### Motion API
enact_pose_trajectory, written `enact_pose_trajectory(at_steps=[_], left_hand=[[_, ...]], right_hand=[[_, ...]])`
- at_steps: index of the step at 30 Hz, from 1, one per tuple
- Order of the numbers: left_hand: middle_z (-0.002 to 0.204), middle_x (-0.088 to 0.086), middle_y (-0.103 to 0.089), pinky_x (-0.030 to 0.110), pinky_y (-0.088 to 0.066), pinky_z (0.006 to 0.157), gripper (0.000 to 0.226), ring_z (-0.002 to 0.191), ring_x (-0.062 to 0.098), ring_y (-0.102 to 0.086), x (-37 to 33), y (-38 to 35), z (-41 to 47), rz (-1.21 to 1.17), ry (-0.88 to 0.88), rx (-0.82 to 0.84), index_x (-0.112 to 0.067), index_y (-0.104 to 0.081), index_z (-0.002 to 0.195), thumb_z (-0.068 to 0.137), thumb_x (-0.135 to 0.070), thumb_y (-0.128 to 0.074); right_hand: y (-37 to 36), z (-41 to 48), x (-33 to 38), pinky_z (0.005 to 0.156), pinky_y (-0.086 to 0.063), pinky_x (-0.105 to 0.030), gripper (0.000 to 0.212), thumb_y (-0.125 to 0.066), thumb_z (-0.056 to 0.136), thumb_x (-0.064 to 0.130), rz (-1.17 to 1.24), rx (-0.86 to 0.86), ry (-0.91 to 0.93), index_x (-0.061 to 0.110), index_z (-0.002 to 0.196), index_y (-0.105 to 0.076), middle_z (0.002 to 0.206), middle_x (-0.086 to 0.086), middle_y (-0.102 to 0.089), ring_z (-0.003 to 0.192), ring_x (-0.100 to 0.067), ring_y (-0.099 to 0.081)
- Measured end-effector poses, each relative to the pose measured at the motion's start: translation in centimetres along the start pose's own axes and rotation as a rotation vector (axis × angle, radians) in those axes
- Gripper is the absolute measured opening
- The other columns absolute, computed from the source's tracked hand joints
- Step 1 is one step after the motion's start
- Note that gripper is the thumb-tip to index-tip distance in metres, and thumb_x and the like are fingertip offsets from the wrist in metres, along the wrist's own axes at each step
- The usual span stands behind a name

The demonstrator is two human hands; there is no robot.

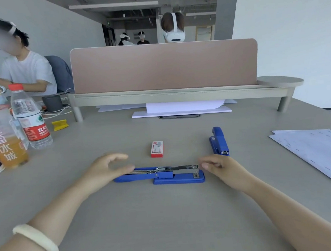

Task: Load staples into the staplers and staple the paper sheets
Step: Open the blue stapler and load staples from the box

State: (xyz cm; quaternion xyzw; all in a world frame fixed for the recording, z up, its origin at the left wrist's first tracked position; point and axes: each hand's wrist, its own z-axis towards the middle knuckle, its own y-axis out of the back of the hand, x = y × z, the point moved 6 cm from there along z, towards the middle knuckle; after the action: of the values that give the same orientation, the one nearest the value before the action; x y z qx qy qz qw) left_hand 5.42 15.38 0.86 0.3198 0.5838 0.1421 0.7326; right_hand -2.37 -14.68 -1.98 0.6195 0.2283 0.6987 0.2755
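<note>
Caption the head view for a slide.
Both bare hands, left and right, flank an opened blue stapler near a red-and-white staple box.

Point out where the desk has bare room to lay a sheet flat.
Bare desk lies nearest the camera, between the forearms below the open stapler. Another patch lies between the staple box and the shelf. Crowded: the left edge with bottle and drink cup; papers fill the right.

opened stapler [164, 175] on table [168, 224] | left hand [104, 169], right hand [223, 167] beside it
</note>
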Motion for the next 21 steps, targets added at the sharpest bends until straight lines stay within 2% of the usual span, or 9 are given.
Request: enact_pose_trajectory(at_steps=[1, 3, 6, 8, 11, 13, 15, 18, 21], left_hand=[[0.111, -0.009, -0.059, 0.025, -0.037, 0.092, 0.027, 0.107, 0.010, -0.053, -1.4, -0.1, 0.5, -0.038, -0.008, -0.037, -0.032, -0.063, 0.101, 0.076, -0.037, -0.070], [0.115, -0.006, -0.059, 0.026, -0.038, 0.091, 0.037, 0.108, 0.012, -0.055, -4.1, -1.4, 2.0, -0.020, -0.043, -0.084, -0.025, -0.062, 0.111, 0.078, -0.041, -0.067], [0.125, 0.005, -0.056, 0.030, -0.040, 0.093, 0.051, 0.117, 0.022, -0.051, -5.6, -4.6, 5.1, 0.258, -0.009, -0.105, -0.016, -0.059, 0.117, 0.077, -0.047, -0.065], [0.127, 0.010, -0.052, 0.034, -0.042, 0.089, 0.058, 0.116, 0.027, -0.051, -5.3, -6.6, 7.1, 0.458, 0.061, -0.073, -0.014, -0.059, 0.109, 0.073, -0.058, -0.062], [0.128, 0.007, -0.047, 0.032, -0.043, 0.076, 0.054, 0.098, 0.026, -0.055, -5.3, -8.8, 9.1, 0.611, 0.108, 0.003, -0.019, -0.056, 0.092, 0.070, -0.068, -0.057], [0.131, 0.008, -0.045, 0.034, -0.044, 0.077, 0.056, 0.103, 0.028, -0.057, -5.0, -9.5, 9.9, 0.641, 0.103, 0.022, -0.016, -0.053, 0.111, 0.074, -0.058, -0.060], [0.126, 0.010, -0.046, 0.036, -0.046, 0.081, 0.050, 0.106, 0.031, -0.056, -4.6, -9.4, 10.3, 0.608, 0.080, 0.011, -0.018, -0.050, 0.123, 0.080, -0.041, -0.061], [0.119, 0.009, -0.051, 0.033, -0.045, 0.083, 0.044, 0.105, 0.030, -0.056, -4.0, -8.9, 10.2, 0.509, 0.028, 0.038, -0.031, -0.054, 0.126, 0.082, -0.025, -0.061], [0.104, 0.005, -0.053, 0.029, -0.042, 0.083, 0.043, 0.102, 0.026, -0.056, -3.8, -8.6, 9.5, 0.400, -0.023, 0.087, -0.030, -0.060, 0.120, 0.081, -0.015, -0.066]], right_hand=[[0.3, 0.4, 0.2, 0.088, -0.039, -0.011, 0.028, -0.049, 0.095, 0.020, 0.041, -0.024, -0.016, 0.022, 0.120, -0.063, 0.118, 0.010, -0.062, 0.108, -0.006, -0.055], [0.4, 1.8, 0.8, 0.091, -0.038, -0.011, 0.031, -0.048, 0.096, 0.017, 0.134, -0.049, -0.047, 0.017, 0.125, -0.059, 0.118, 0.007, -0.063, 0.112, -0.006, -0.055], [-0.5, 4.6, 1.5, 0.107, -0.038, -0.027, 0.031, -0.048, 0.096, 0.019, 0.211, -0.029, -0.067, 0.017, 0.125, -0.058, 0.119, 0.004, -0.066, 0.116, -0.010, -0.057], [-1.2, 6.6, 1.1, 0.108, -0.040, -0.036, 0.030, -0.049, 0.094, 0.022, 0.223, -0.036, -0.068, 0.020, 0.123, -0.060, 0.117, 0.004, -0.066, 0.115, -0.013, -0.058], [-1.7, 8.2, 0.0, 0.102, -0.046, -0.041, 0.029, -0.048, 0.095, 0.017, 0.220, -0.077, -0.066, 0.019, 0.121, -0.060, 0.106, 0.004, -0.066, 0.106, -0.019, -0.061], [-1.7, 8.1, -0.5, 0.099, -0.048, -0.040, 0.029, -0.045, 0.095, 0.013, 0.244, -0.111, -0.067, 0.018, 0.121, -0.059, 0.098, 0.004, -0.066, 0.102, -0.022, -0.063], [-1.6, 7.7, -0.8, 0.098, -0.048, -0.037, 0.029, -0.046, 0.095, 0.012, 0.274, -0.125, -0.069, 0.020, 0.120, -0.059, 0.099, -0.002, -0.068, 0.101, -0.024, -0.063], [-1.3, 7.2, -0.7, 0.097, -0.049, -0.036, 0.026, -0.048, 0.093, 0.014, 0.300, -0.150, -0.076, 0.025, 0.113, -0.060, 0.101, -0.006, -0.069, 0.100, -0.025, -0.064], [-1.3, 7.2, -0.4, 0.089, -0.048, -0.024, 0.023, -0.052, 0.092, 0.014, 0.247, -0.160, -0.061, 0.026, 0.108, -0.062, 0.095, 0.008, -0.067, 0.092, -0.013, -0.063]])
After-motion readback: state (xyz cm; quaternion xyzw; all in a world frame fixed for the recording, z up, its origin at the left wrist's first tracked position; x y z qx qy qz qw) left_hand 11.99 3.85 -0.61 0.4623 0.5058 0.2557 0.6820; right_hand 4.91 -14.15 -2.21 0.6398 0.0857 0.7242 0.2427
